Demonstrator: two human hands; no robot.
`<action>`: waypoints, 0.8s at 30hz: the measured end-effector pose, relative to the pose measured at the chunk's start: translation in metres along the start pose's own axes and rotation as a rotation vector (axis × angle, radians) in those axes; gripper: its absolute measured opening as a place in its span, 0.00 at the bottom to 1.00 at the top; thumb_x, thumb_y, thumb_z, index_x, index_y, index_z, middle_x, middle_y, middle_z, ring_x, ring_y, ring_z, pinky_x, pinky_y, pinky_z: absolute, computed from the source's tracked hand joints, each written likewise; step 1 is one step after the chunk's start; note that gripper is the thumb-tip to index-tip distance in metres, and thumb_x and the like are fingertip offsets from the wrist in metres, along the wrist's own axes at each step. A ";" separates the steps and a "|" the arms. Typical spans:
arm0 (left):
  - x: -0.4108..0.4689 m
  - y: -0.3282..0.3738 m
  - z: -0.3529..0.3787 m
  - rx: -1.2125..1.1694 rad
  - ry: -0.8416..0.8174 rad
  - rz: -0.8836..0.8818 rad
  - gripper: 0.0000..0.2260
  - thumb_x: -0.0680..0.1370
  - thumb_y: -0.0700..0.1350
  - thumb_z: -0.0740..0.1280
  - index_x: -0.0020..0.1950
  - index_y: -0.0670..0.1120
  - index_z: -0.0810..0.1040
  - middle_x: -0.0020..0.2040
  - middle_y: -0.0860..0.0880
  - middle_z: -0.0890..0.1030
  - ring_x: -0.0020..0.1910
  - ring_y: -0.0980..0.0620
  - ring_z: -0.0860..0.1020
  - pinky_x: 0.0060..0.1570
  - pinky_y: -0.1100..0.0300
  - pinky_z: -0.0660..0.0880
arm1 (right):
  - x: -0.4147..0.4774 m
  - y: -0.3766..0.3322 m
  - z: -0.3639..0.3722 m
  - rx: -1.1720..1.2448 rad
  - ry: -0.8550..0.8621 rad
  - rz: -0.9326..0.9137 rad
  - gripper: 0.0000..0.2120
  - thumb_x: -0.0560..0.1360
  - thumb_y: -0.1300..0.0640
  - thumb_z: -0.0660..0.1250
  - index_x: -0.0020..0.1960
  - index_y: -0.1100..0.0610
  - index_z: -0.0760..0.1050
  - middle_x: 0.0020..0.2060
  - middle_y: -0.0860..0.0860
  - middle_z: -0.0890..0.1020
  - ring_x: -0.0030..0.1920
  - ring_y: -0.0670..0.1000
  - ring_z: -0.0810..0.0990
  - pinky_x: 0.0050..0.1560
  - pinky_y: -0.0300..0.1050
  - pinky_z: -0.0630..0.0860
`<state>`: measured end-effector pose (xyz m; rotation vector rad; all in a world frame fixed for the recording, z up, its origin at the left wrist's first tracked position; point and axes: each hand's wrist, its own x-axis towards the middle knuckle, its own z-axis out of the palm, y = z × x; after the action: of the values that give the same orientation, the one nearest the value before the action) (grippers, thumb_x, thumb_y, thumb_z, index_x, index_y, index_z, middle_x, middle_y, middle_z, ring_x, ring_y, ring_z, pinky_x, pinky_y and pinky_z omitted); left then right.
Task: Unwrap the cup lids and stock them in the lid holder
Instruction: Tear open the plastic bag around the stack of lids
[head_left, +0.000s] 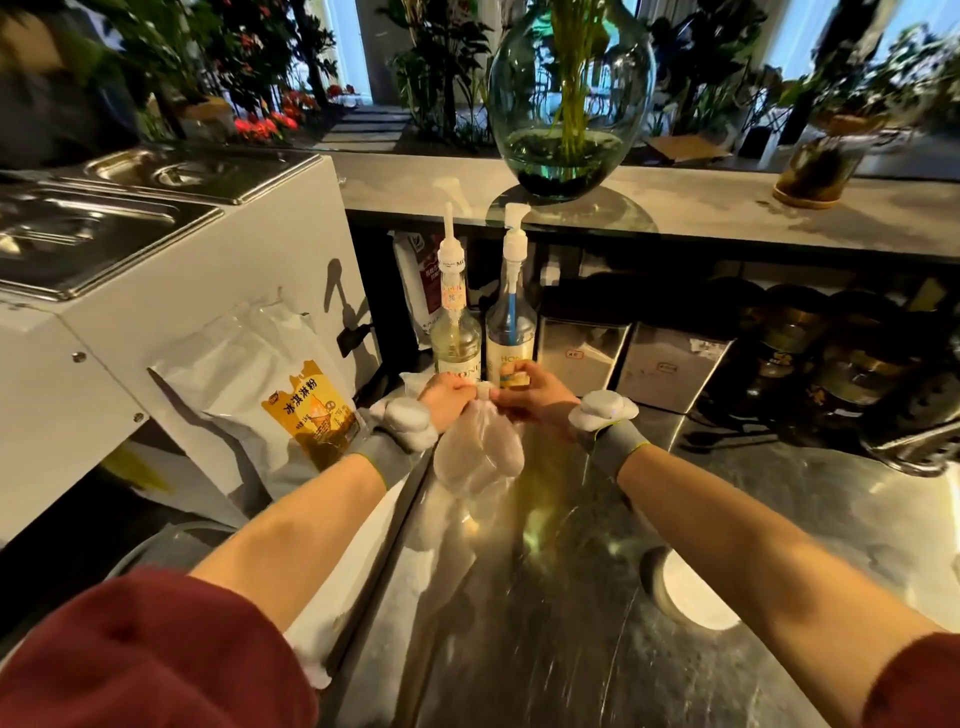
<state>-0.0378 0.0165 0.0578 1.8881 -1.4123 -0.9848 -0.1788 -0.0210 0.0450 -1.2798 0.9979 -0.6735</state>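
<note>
Reaching forward over the steel counter (571, 623), two bare arms, red sleeves pushed back. Hanging between them, one clear bag (478, 452) of cup lids, its bottom seeming to brush the counter, though hard to tell through the glare. Pinching the knotted neck from one side, the left hand (449, 397), fingers curled tight on the plastic. Gripping the same knot from the other side, the right hand (535, 395), thumb and fingers closed on it. Working the tie loose, by the look of it. Best done by keeping the bag upright, picking at the knot rather than yanking, and sparing the stack inside from spilling. Standing just behind the hands, two pump bottles (456, 332). Farther back, up on the ledge, one big glass vase (569, 104). Not spotting any lid holder.
</note>
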 end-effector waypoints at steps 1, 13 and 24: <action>-0.002 0.000 0.001 -0.003 -0.003 0.004 0.19 0.79 0.36 0.58 0.28 0.47 0.66 0.30 0.49 0.68 0.30 0.56 0.66 0.31 0.68 0.65 | 0.000 -0.002 0.000 -0.079 -0.017 -0.026 0.11 0.74 0.66 0.67 0.39 0.54 0.69 0.34 0.52 0.76 0.32 0.48 0.76 0.35 0.39 0.73; -0.016 0.007 -0.009 -0.098 0.094 -0.051 0.18 0.77 0.38 0.62 0.27 0.45 0.70 0.28 0.48 0.71 0.28 0.52 0.69 0.28 0.68 0.68 | -0.017 -0.012 0.008 -0.408 -0.085 -0.255 0.07 0.76 0.65 0.65 0.40 0.59 0.70 0.34 0.51 0.75 0.35 0.45 0.75 0.31 0.26 0.75; -0.017 0.011 -0.003 -0.089 -0.001 -0.131 0.11 0.73 0.45 0.68 0.31 0.45 0.74 0.29 0.48 0.74 0.27 0.55 0.69 0.25 0.66 0.64 | -0.023 -0.015 0.003 -0.665 -0.087 -0.208 0.07 0.74 0.59 0.68 0.48 0.60 0.73 0.43 0.56 0.77 0.43 0.53 0.77 0.44 0.43 0.79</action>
<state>-0.0438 0.0305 0.0718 1.9333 -1.2378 -1.0928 -0.1848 -0.0031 0.0652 -1.9973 1.0661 -0.4435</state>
